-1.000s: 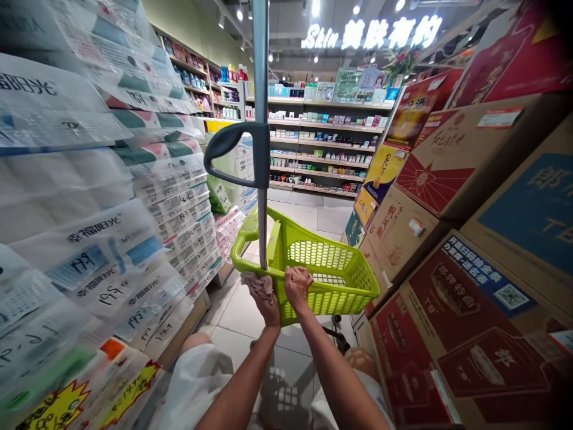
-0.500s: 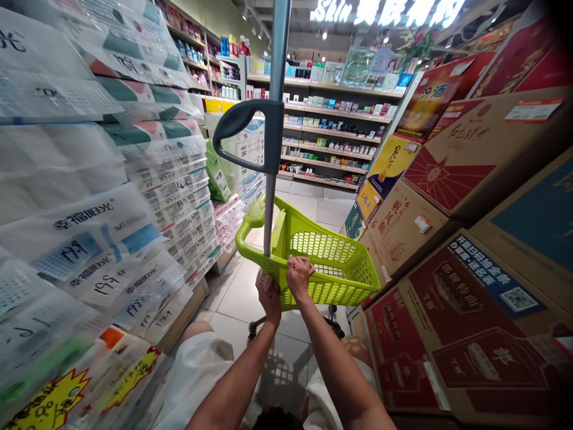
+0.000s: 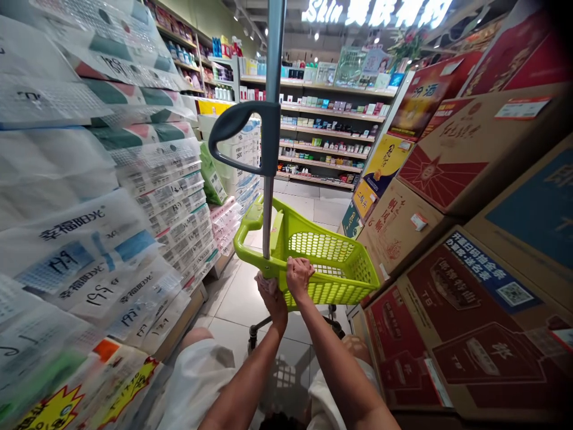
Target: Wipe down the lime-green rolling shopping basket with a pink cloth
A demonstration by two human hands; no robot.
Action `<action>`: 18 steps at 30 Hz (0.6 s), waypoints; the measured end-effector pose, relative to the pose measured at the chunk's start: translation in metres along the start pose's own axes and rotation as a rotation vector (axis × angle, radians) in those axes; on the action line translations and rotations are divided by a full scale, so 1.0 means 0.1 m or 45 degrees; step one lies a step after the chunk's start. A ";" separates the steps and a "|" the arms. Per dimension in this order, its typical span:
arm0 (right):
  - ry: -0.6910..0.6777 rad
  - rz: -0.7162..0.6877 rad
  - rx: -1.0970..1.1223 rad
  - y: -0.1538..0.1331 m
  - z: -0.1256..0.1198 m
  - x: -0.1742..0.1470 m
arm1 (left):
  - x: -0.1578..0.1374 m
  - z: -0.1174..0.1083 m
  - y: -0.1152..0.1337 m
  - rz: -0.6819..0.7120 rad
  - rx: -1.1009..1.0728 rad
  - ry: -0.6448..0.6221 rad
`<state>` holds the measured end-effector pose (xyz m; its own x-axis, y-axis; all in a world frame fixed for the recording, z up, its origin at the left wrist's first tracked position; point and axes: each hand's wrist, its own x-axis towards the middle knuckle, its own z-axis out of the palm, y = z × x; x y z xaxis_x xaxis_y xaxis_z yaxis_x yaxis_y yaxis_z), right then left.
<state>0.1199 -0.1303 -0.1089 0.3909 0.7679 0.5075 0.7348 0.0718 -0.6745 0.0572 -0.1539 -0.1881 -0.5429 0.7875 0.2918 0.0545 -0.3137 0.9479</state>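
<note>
A lime-green shopping cart (image 3: 331,242) with a perforated basket stands in front of me. My right hand (image 3: 299,278) is closed around the near rim of the basket. Just left of it, my left hand (image 3: 274,301) presses a crumpled pinkish cloth (image 3: 265,283) against the cart's outer side, below the rim. The fingers of that hand are partly hidden by the cloth and the cart. A grey metal pole (image 3: 268,221) rises from the cart's near side, carrying a dark grey loop handle (image 3: 237,137); neither hand touches the handle.
Stacked tissue packs (image 3: 156,197) line the left side. Printed cartons (image 3: 447,286) rise close on the right, near the basket's end. Shelves of small boxed goods (image 3: 331,122) stand ahead across the tiled floor (image 3: 308,206). A dark caster (image 3: 253,337) shows below the cart.
My left hand and forearm have shifted slightly, with the cloth moving a little left along the cart's side. My right hand keeps its grip. The view has turned slightly right.
</note>
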 end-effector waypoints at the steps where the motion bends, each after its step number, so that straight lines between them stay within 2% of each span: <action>1: -0.005 -0.003 0.003 0.01 0.00 0.00 | 0.01 0.00 0.01 0.030 0.003 0.001; 7: -0.013 -0.013 0.002 0.00 0.03 0.01 | 0.42 0.05 0.27 0.342 0.150 0.223; 9: -0.001 -0.015 -0.007 -0.02 0.05 0.02 | 0.53 0.00 0.29 0.416 0.170 0.237; 13: 0.032 -0.033 -0.032 -0.04 0.07 0.01 | 0.63 -0.12 0.37 0.593 0.205 0.377; 15: 0.049 -0.045 -0.035 -0.03 0.06 0.00 | 0.72 -0.11 0.55 0.710 0.203 0.317; 18: 0.048 -0.051 -0.024 -0.03 0.04 -0.02 | 0.96 0.01 1.02 0.709 0.162 0.022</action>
<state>0.1148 -0.1293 -0.1102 0.3810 0.7402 0.5541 0.7605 0.0900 -0.6431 0.0115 -0.1095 -0.0636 -0.4169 0.5126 0.7506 0.4363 -0.6116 0.6600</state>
